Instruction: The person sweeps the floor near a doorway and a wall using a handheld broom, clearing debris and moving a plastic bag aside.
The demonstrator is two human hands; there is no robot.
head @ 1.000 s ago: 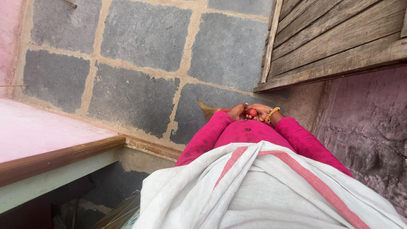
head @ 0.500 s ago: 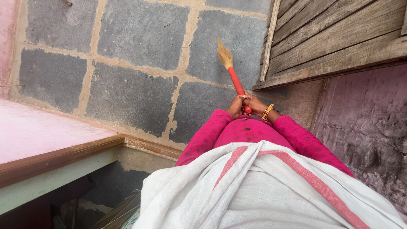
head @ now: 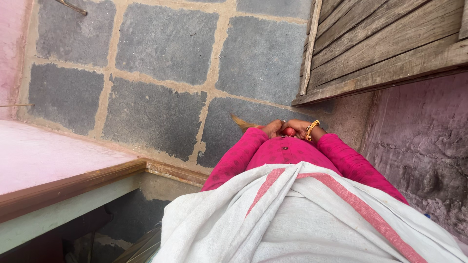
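Both hands are clasped together low in front of my pink top, around the red handle [head: 289, 131] of a small broom. My left hand [head: 273, 128] wraps the handle on the left side. My right hand [head: 298, 127], with a gold bangle at the wrist, closes over it from the right. The broom's straw bristles [head: 242, 123] stick out to the left, low over the grey stone floor [head: 161, 44]. A white cloth with a red stripe [head: 302, 214] hangs over my front and hides my lower body.
A pink ledge with a wooden edge [head: 58, 187] runs along the left. A weathered wooden plank door [head: 385, 39] stands at the upper right, above a rough pinkish wall [head: 424, 146]. The floor is grey stone slabs with sandy joints.
Half a second ago the broom pointed up and away over the floor; now it has swung down and left, with only the bristles showing beside my hands.
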